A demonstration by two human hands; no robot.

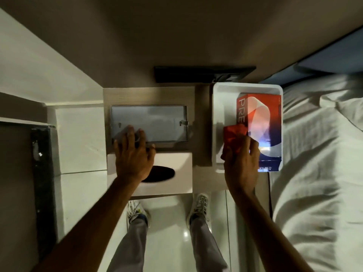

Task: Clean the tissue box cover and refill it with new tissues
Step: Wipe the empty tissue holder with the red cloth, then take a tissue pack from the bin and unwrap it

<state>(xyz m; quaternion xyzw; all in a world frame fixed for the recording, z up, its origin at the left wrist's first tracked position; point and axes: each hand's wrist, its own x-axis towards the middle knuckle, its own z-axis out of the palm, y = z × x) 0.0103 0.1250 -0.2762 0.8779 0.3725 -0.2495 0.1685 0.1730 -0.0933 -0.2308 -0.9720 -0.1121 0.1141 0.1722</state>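
Observation:
A white tissue box cover (176,163) with a dark oval slot lies on the wooden bedside table (202,134). Behind it lies a grey flat bottom panel (157,118) with a metal rim and small clips. My left hand (133,156) rests over the cover's far edge, its fingertips on the panel's near edge. My right hand (241,161) holds a crumpled red cloth (234,136) over a white tray (222,107). In the tray lies a red, white and blue tissue pack (263,122) printed "PREMIER".
A bed with white rumpled sheets (318,154) lies to the right. A dark panel (204,74) sits on the wall behind the table. White ledges (78,134) and a dark strip (43,173) are on the left. My shoes (198,207) stand on glossy floor.

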